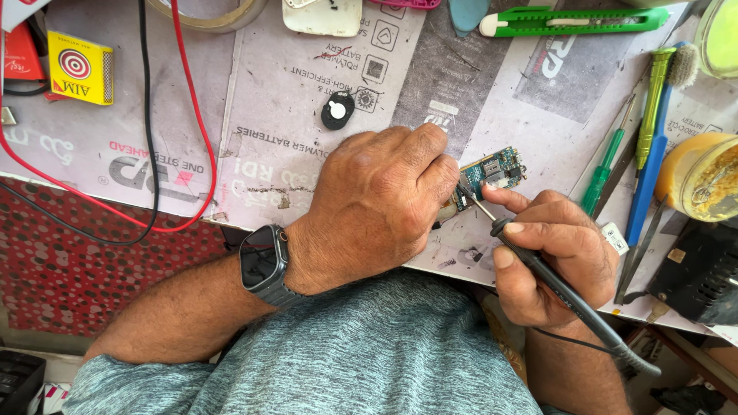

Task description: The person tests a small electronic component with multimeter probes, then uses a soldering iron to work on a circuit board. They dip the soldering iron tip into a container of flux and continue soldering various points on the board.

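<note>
A: What is held at the bench's near edge?

B: A small green circuit board (490, 175) is pinned there by the left hand (377, 204), its fingers curled down and clenched on the board's left end. A dark, slim soldering iron (538, 269) is gripped pen-style by the right hand (553, 257), with the metal tip laid on the board.

A: And the packages?

B: A yellow box (80, 68) marked with a red target ring is seen near the far left corner, beside a red packet (19, 54). The bench (292, 154) is covered by flattened grey printed cardboard.

A: Materials elsewhere?

B: A green plastic utility knife (573, 21) is laid along the far edge. A round amber jar (703, 177) of paste is stood at the right edge, beside green and blue screwdrivers (642, 154). Red and black wires (173, 154) are looped at the left.
</note>
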